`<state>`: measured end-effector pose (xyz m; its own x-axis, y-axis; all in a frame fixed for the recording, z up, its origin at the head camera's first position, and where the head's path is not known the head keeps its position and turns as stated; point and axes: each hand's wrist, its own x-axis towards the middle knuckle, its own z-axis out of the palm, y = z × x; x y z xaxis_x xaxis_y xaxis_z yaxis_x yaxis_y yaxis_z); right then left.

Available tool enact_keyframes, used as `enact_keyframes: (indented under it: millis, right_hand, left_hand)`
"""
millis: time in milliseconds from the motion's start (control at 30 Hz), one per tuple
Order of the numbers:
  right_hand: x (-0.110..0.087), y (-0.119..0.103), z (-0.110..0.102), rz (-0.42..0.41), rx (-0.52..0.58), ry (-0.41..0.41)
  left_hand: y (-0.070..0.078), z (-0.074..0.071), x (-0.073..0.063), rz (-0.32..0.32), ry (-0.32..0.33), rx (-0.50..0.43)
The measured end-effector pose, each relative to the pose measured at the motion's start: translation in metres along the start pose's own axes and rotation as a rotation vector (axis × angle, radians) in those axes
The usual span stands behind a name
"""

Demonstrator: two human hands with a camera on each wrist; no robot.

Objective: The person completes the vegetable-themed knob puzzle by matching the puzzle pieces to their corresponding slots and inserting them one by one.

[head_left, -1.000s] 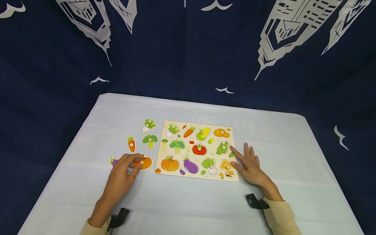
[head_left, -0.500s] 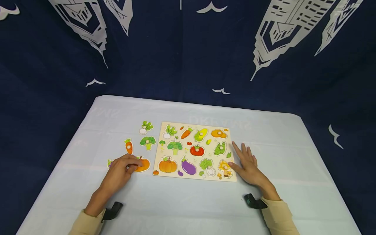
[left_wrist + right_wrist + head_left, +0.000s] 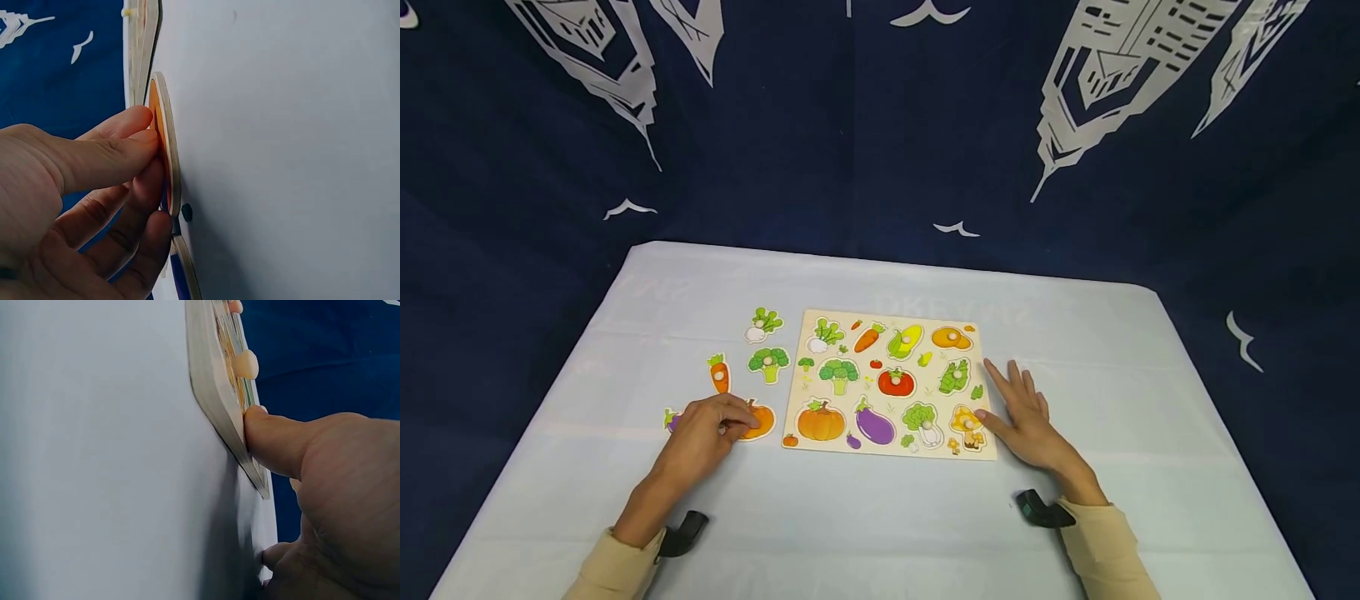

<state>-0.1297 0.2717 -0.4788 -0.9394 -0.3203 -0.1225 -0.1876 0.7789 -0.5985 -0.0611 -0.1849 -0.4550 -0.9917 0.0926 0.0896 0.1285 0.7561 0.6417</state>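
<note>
My left hand (image 3: 696, 437) pinches the orange pumpkin puzzle piece (image 3: 764, 419) between thumb and index finger, which cover its knob. In the left wrist view the pumpkin piece stays close over the white tabletop. A purple eggplant piece (image 3: 671, 419) lies partly hidden behind that hand. To the right lies a wooden vegetable puzzle board (image 3: 927, 385). My right hand (image 3: 1030, 425) spreads its fingers at the board's right edge. Its thumb (image 3: 275, 440) presses on the board's border beside the mushroom piece (image 3: 967, 427).
Left of the board lie a carrot piece (image 3: 718, 375), a broccoli piece (image 3: 768, 364) and a turnip piece (image 3: 763, 325). Knobbed pieces such as the tomato (image 3: 896, 382) and corn (image 3: 906, 341) sit in the board. A dark blue curtain (image 3: 820, 150) hangs behind the table.
My left thumb and fingers have closed over the knob of the pumpkin piece, which showed one second ago. My right hand keeps its place at the board, and the whole view has shifted slightly.
</note>
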Motion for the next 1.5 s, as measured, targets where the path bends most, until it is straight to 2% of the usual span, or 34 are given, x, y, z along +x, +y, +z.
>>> enact_keyframes:
  millis: [200, 367, 500, 767, 900, 1167, 1500]
  right_hand:
    - [0.001, 0.000, 0.001, -0.006, -0.003, -0.003]
    - [0.002, -0.002, 0.000, 0.003, 0.000, -0.010]
    - [0.002, -0.003, 0.000, 0.007, 0.004, -0.016]
    - [0.003, 0.000, 0.001, 0.006, -0.009, -0.018]
    - [0.001, 0.000, 0.001, 0.007, -0.010, -0.016]
    - [0.000, 0.001, 0.003, 0.010, -0.008, -0.024]
    - [-0.002, 0.001, 0.000, 0.022, -0.013, -0.022]
  left_hand:
    - [0.000, -0.003, 0.000, -0.002, -0.004, 0.017]
    - [0.002, -0.003, 0.003, 0.027, 0.017, 0.034]
    - [0.007, -0.002, 0.007, 0.069, 0.016, 0.026]
    - [0.020, 0.001, 0.011, 0.095, -0.001, 0.009]
    - [0.026, 0.004, 0.012, 0.123, -0.022, -0.005]
    - [0.036, 0.012, 0.013, 0.140, -0.059, 0.003]
    - [0.050, 0.030, 0.023, 0.172, -0.110, 0.003]
